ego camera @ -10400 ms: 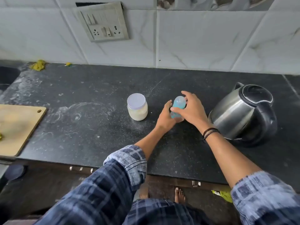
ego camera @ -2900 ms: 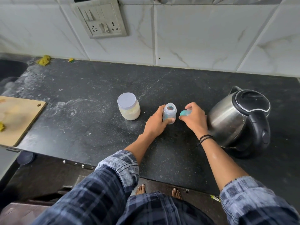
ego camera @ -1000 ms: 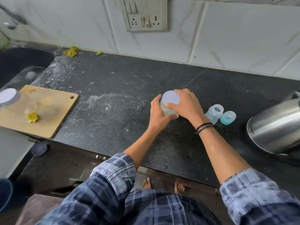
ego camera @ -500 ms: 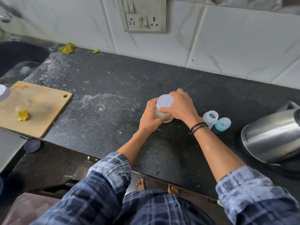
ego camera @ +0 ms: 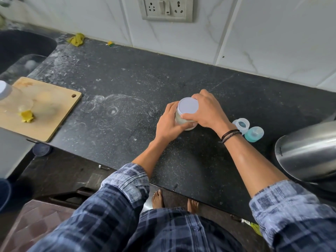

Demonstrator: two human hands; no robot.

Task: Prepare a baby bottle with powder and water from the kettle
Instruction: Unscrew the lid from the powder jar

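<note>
A small powder jar [ego camera: 183, 122] with a pale lilac lid [ego camera: 188, 107] stands on the black counter [ego camera: 127, 99]. My left hand [ego camera: 168, 124] grips the jar's body from the left. My right hand [ego camera: 207, 111] curls round the lid from the right. To the right of my right wrist stands the open baby bottle [ego camera: 241, 124], clear with a bluish tint. Its teal cap [ego camera: 254, 134] lies beside it. The steel kettle [ego camera: 307, 151] fills the right edge, only partly in view.
A wooden cutting board [ego camera: 47, 113] with a yellow scrap lies at the left, next to a dark sink [ego camera: 21, 48]. A switch and socket plate [ego camera: 167, 9] is on the tiled wall. White powder rings mark the counter left of the jar.
The bottle's cap came off and bottle and cap were set down near the kettle. Both hands then took the powder jar. Over the last second they stay on it; the view has shifted left.
</note>
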